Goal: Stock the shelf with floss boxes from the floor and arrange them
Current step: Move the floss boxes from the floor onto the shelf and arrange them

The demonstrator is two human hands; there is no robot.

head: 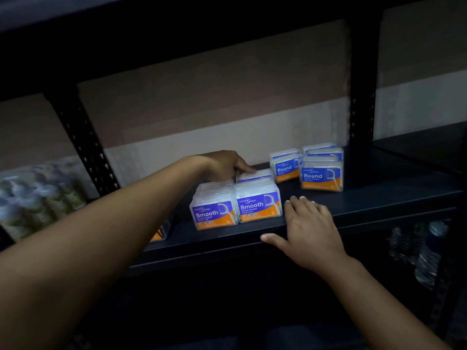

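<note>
The dark metal shelf [366, 200] is the thing to steer by here, and the room is dim. Toward the middle of its board sit two rows of clear floss boxes labelled "Smooth" [259, 207], side by side and touching, their blue and orange labels facing the shelf's front edge. Farther back and to the right of those, near the rear upright post [361, 104], stands a second cluster of floss boxes labelled "Round" [321, 175], well apart from the first group. The left hand [223, 165] reaches over the shelf to the back of the Smooth rows, its fingers stretched out and resting on the top of the rearmost box [255, 174]; in this light it looks like a touch and not a grasp, though I cannot be sure. The right hand [309, 228] lies flat on the shelf's front edge just right of the Smooth boxes, fingers straight and relaxed, thumb spread along the lip, holding nothing. At the shelf's left end are patterned packages [38, 198]. On the level below the shelf, to the right, stand water bottles [427, 258].
</note>
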